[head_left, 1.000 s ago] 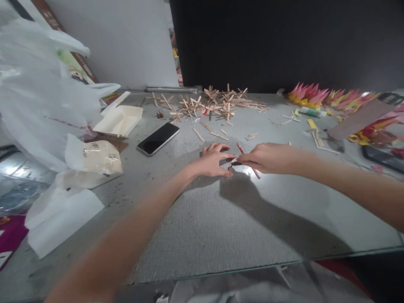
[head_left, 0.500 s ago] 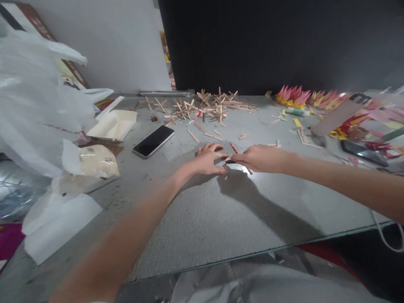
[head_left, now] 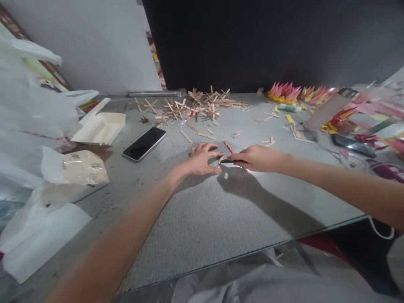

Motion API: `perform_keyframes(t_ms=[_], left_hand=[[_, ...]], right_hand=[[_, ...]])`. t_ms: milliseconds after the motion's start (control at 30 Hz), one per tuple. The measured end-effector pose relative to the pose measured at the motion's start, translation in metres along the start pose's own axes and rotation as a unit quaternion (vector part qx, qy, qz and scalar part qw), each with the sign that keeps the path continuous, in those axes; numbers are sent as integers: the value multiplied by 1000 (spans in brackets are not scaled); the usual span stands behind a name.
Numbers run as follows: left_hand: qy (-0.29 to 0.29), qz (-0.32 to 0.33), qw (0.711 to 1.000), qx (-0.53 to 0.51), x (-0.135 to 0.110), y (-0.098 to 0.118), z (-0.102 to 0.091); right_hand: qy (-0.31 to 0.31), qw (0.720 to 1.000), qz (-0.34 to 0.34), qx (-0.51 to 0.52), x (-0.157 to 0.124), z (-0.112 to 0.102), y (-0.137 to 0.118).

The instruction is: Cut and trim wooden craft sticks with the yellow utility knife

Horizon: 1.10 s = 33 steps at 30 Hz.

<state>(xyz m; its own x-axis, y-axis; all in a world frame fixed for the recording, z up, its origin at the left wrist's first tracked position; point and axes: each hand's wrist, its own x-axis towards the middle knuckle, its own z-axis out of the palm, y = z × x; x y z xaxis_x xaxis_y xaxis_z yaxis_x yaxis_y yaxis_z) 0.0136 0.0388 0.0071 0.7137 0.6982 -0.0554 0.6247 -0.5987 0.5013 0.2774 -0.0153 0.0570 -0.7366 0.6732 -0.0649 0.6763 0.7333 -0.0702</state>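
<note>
My left hand rests on the grey table, fingers curled and pinching a small wooden stick piece against the surface. My right hand meets it from the right, closed around a dark-tipped tool whose tip touches the stick. A red-and-white stick pokes out from behind my right hand. A small pale chip lies just below the two hands.
A heap of crossed wooden sticks lies at the back. A black phone is left of my hands. White plastic bags, a cream tray and paper fill the left. Pink-yellow paper flowers and another phone sit right.
The view has shifted, so everything slides left in the picture. Both hands keep the same hold on the stick and the tool.
</note>
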Motion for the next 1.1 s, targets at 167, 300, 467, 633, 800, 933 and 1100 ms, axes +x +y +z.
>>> perform_keyframes(t_ms=[167, 300, 467, 633, 800, 933, 1100], left_hand=[[13, 6, 1000, -8, 0, 0, 2], [9, 6, 1000, -7, 0, 1, 1], [-17, -3, 1000, 17, -1, 7, -4], [-35, -3, 999, 16, -2, 9, -7], [-22, 6, 1000, 14, -1, 4, -3], [-14, 12, 1000, 10, 0, 1, 0], [-12, 11, 1000, 8, 1, 2, 0]], right_hand=[[-30, 1000, -3, -7, 7, -17, -2], [-36, 999, 22, 1, 3, -12, -3], [-41, 999, 31, 4, -3, -7, -4], [-44, 999, 27, -10, -1, -11, -6], [-38, 998, 51, 1, 1, -11, -8], [-41, 998, 54, 3, -1, -8, -7], [-31, 998, 50, 14, -3, -4, -5]])
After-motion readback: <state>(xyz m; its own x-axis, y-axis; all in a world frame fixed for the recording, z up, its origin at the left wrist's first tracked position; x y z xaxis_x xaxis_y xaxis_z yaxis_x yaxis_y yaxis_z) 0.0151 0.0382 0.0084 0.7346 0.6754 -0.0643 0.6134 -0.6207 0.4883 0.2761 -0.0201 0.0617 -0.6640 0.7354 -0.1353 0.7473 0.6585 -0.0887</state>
